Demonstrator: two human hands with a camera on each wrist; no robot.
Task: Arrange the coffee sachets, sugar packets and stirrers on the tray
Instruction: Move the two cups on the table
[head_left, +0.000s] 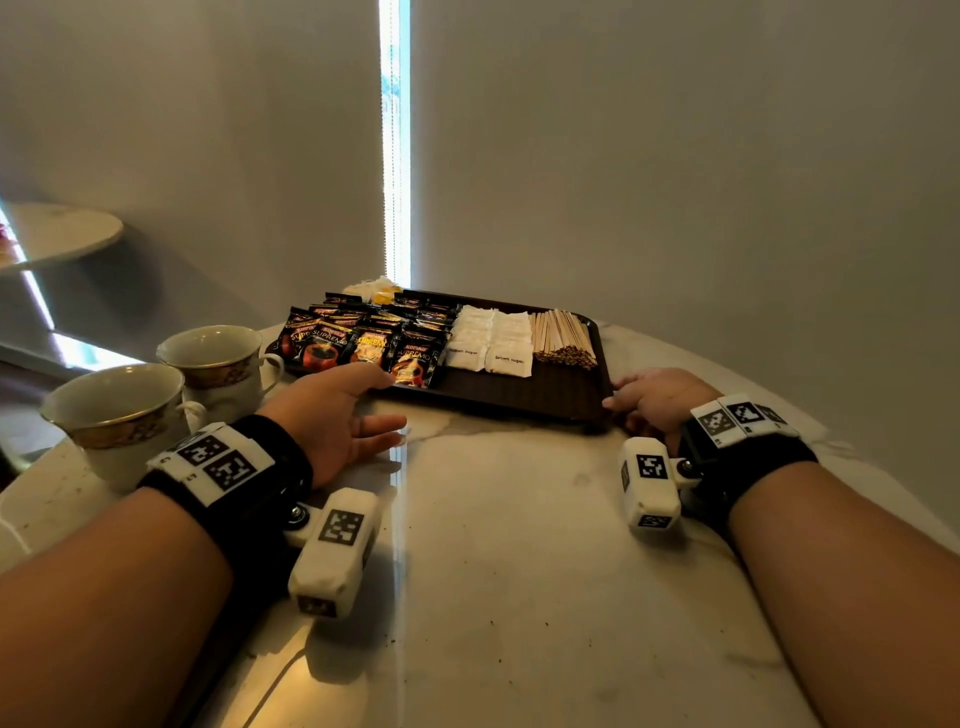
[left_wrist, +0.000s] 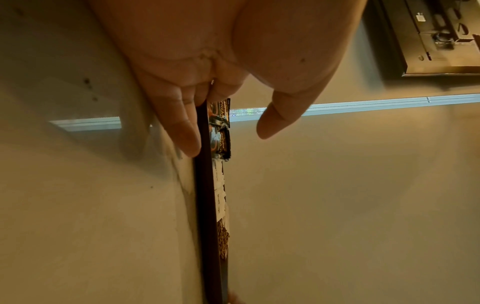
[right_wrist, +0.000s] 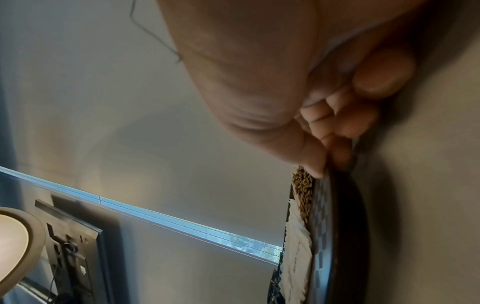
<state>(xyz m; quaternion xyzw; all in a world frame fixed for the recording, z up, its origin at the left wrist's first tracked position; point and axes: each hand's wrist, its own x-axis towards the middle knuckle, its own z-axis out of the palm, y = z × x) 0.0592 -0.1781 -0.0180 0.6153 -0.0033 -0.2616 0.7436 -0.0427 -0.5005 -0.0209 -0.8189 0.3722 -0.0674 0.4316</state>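
Note:
A dark brown tray (head_left: 519, 397) lies on the marble table. On it, black coffee sachets (head_left: 363, 338) fill the left, white sugar packets (head_left: 493, 343) lie in two rows at the middle, and wooden stirrers (head_left: 563, 338) are bundled at the right. My left hand (head_left: 363, 408) is at the front-left rim. Its straight fingers (left_wrist: 187, 131) lie along the tray's edge (left_wrist: 207, 226) and the thumb stands free above the sachets (left_wrist: 223, 133). My right hand (head_left: 639, 397) pinches the front-right corner, thumb on the rim (right_wrist: 345, 226) beside the stirrers (right_wrist: 302, 191), fingers (right_wrist: 342, 152) curled beneath.
Two gold-banded teacups (head_left: 218, 358) (head_left: 119, 410) stand left of the tray, close to my left forearm. Yellow and white packets (head_left: 376, 288) lie behind the tray's far left corner. The table (head_left: 519, 545) stretches bare toward me. A wall with blinds rises behind.

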